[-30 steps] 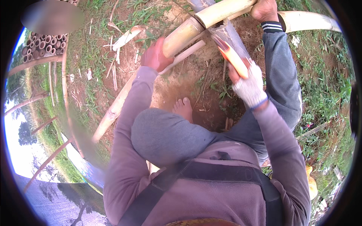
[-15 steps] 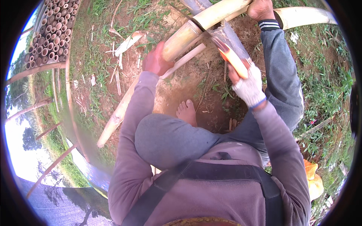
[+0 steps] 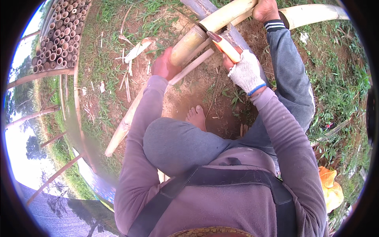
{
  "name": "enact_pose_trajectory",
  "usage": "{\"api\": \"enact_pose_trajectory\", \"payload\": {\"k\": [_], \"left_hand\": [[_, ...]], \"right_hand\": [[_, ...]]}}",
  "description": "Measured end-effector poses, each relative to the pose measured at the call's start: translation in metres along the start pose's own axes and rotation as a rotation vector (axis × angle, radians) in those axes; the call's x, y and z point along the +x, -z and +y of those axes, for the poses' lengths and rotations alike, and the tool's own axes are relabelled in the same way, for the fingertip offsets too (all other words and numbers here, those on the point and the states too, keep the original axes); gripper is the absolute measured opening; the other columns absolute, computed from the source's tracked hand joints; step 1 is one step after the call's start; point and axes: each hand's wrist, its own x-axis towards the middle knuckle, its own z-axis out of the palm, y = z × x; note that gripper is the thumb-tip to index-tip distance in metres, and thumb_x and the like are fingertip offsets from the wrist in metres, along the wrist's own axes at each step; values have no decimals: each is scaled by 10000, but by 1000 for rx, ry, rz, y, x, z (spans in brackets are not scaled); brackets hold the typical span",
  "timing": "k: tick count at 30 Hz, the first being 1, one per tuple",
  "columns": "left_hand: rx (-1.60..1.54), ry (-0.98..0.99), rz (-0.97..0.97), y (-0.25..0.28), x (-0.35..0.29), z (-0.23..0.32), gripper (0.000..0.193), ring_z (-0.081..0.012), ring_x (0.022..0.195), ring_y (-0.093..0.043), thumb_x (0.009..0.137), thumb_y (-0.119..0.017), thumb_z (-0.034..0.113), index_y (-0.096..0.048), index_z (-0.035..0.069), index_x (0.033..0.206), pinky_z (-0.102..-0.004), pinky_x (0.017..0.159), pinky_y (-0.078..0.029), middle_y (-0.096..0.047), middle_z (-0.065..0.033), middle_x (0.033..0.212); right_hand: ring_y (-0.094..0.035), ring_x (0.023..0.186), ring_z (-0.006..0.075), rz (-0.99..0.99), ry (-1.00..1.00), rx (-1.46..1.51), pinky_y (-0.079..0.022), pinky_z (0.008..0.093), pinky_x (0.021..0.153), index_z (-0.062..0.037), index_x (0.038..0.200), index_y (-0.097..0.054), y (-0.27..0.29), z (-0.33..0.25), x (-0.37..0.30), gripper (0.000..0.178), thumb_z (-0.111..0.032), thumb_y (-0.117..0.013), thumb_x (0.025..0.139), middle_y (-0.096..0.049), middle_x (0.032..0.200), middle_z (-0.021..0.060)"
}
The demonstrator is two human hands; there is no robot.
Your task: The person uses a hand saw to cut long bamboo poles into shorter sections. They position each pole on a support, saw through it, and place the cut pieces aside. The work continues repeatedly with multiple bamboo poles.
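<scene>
A thick pale bamboo pole (image 3: 227,15) lies slantwise across other poles at the top of the view. Around its near-left end my bare left hand (image 3: 165,65) is closed. My right hand (image 3: 245,71), in a white knitted glove with a blue cuff, grips the orange-tan handle of a saw (image 3: 226,46). The saw's thin dark blade crosses the bamboo at a dark cut line; much of the blade is hidden or too thin to make out. My bare foot (image 3: 265,10) presses on the pole's far right part.
Greyish poles (image 3: 237,36) lie crossed under the bamboo. A split bamboo strip (image 3: 193,65) and a long pole (image 3: 122,132) lie by my left arm. Stacked cut bamboo tubes (image 3: 61,37) fill a rack at far left. An orange bag (image 3: 331,189) rests at right; my other foot (image 3: 196,117) is on bare soil.
My right hand with the saw has moved forward and left, bringing the handle close to the bamboo. My left hand stays on the pole's end.
</scene>
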Motion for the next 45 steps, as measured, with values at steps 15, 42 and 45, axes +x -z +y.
{"api": "enact_pose_trajectory", "payload": {"k": [15, 42, 45], "left_hand": [[56, 31, 14, 7, -10, 7, 931, -452, 1164, -724, 720, -909, 298, -525, 111, 1548, -504, 1011, -577, -739, -261, 1286], [-222, -297, -153, 26, -140, -5, 811, -427, 1100, -716, 705, -941, 403, -626, 127, 1399, -550, 944, -544, -756, -186, 1153], [-465, -155, 302, 36, -175, -37, 809, -420, 1172, -690, 778, -906, 428, -598, 106, 1453, -531, 1037, -510, -741, -194, 1223]], "right_hand": [[-736, 827, 360, 18, -127, 268, -577, 419, 767, -59, 1043, -750, 8, -6, -19, 212, -243, -764, 937, -737, 861, 174], [-623, 1119, 250, -260, -300, 828, -536, 396, 935, 63, 1546, -476, 23, -75, -16, 722, -488, -618, 1102, -607, 1302, 178], [-613, 1182, 354, -254, 145, 460, -522, 465, 987, 33, 1572, -438, 19, -25, -25, 687, -328, -677, 1039, -596, 1326, 229]]}}
